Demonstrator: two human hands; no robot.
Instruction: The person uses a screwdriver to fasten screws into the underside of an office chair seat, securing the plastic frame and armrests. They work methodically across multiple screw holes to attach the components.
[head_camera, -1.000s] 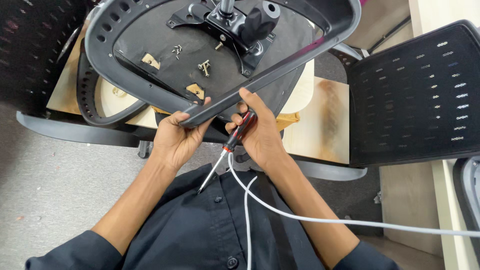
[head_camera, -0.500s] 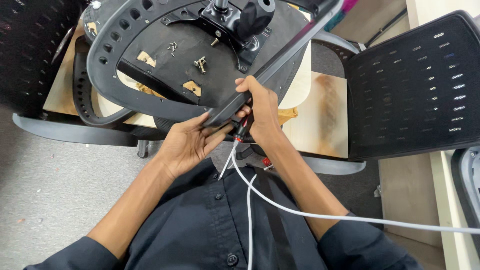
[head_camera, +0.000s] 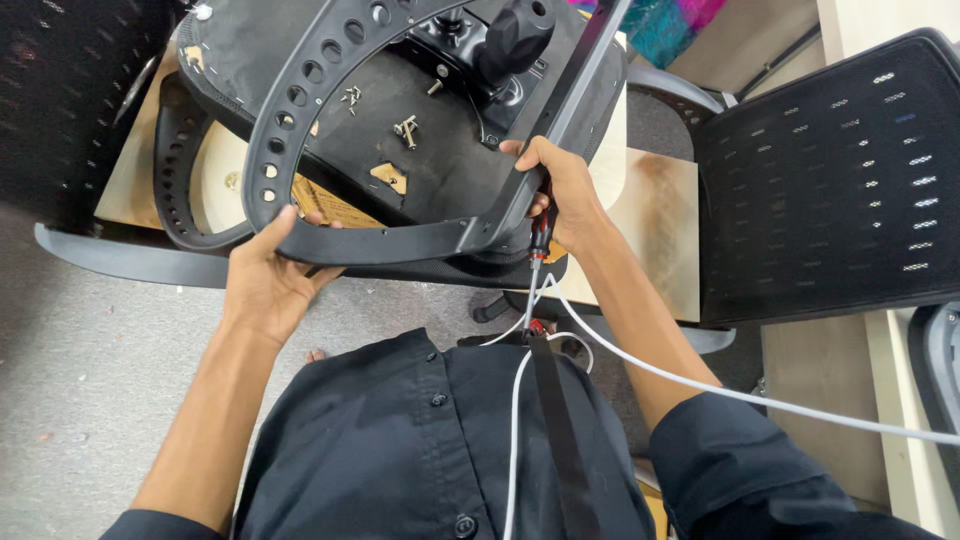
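A black plastic chair frame (head_camera: 390, 240) with a row of round holes lies over an upturned black seat base (head_camera: 400, 110). My left hand (head_camera: 268, 280) grips the frame's lower bar from beneath. My right hand (head_camera: 560, 195) holds the frame's right corner and also clasps a red-and-black screwdriver (head_camera: 540, 240), its shaft pointing down towards me. Several loose screws (head_camera: 405, 128) rest on the seat underside near the black mechanism and knob (head_camera: 510, 40).
A black mesh chair back (head_camera: 830, 170) stands at the right over a wooden board (head_camera: 650, 230). Another black perforated part (head_camera: 180, 180) lies at the left. A white cable (head_camera: 720, 390) crosses my lap. Grey carpet (head_camera: 90, 390) lies below.
The frame has swung up and to the left. My left hand slid left along the lower bar, away from my right hand, which stays at the frame's corner with the screwdriver.
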